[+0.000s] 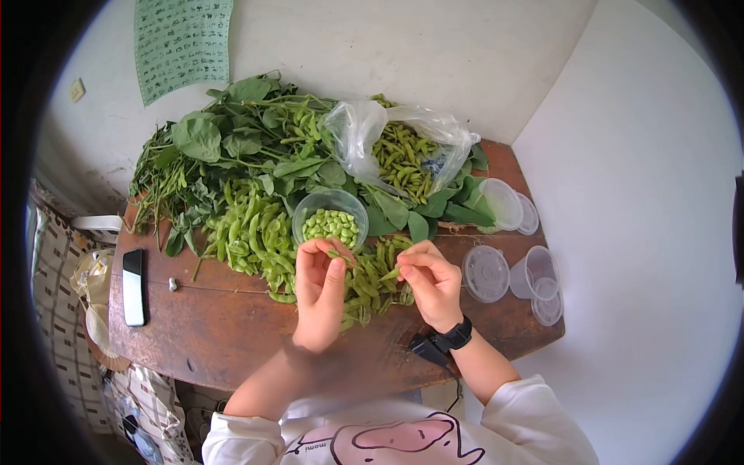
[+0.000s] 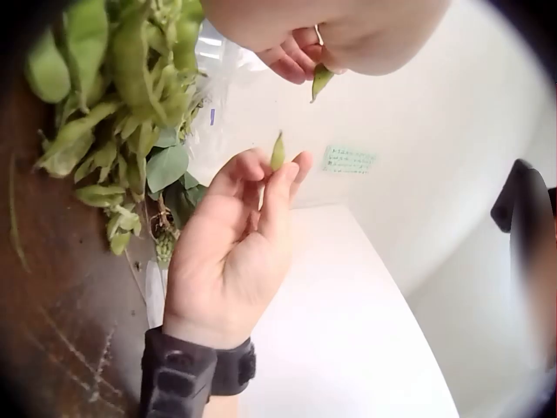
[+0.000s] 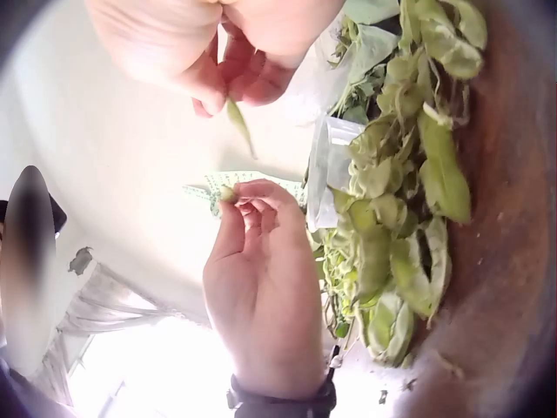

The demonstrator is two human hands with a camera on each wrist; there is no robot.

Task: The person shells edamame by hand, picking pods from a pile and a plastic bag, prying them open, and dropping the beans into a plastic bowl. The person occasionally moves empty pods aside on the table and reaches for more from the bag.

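Observation:
Over the table's front half, my left hand pinches a small green soybean pod between thumb and fingers. A short way to its right, my right hand holds another slim pod by one end, its tip pointing out from the fingertips. Just beyond the left hand stands a clear plastic bowl with shelled green beans inside. A heap of plump pods lies left of the bowl, and flatter pods lie on the table beneath and between the hands.
Leafy bean stalks cover the back of the wooden table. A clear plastic bag full of pods sits among them. Plastic lids and a clear tub stand at the right, a phone at the left.

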